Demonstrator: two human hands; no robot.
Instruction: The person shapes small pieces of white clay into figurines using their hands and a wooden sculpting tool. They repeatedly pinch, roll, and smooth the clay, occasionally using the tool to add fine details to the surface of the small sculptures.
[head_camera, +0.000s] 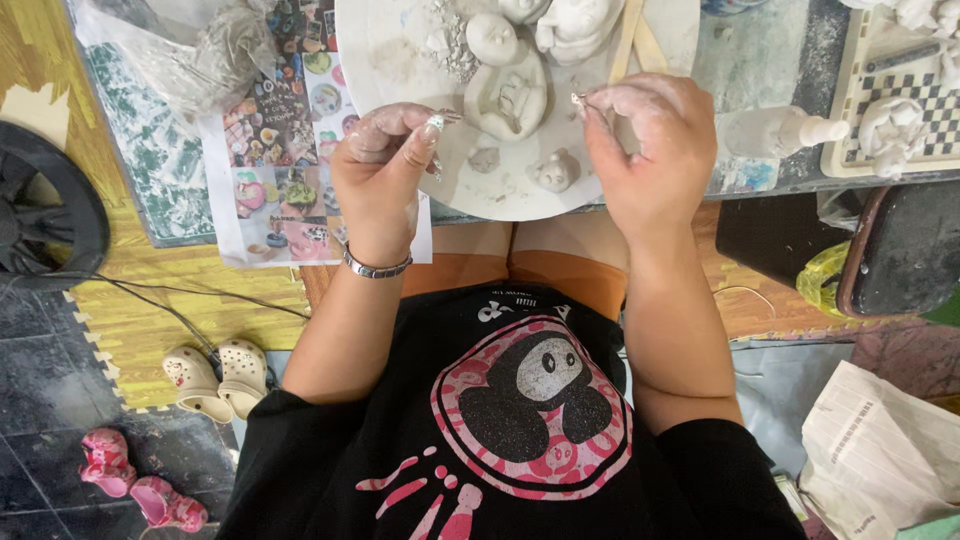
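A small clay piece (447, 116) is pinched between thumb and forefinger of the left hand (385, 170); a second small clay bit (579, 99) is gripped in the closed fingers of the right hand (655, 150). Both pieces are held apart, just above the round white board (380, 60) — directly before the oval clay figure (508, 98). Smaller clay figures (556, 171) lie near the board's front edge, which overhangs the worktop (760, 60). Judged risk: the thin pieces could be crushed or dropped if pinch pressure is uneven — dusty fingers reduce grip.
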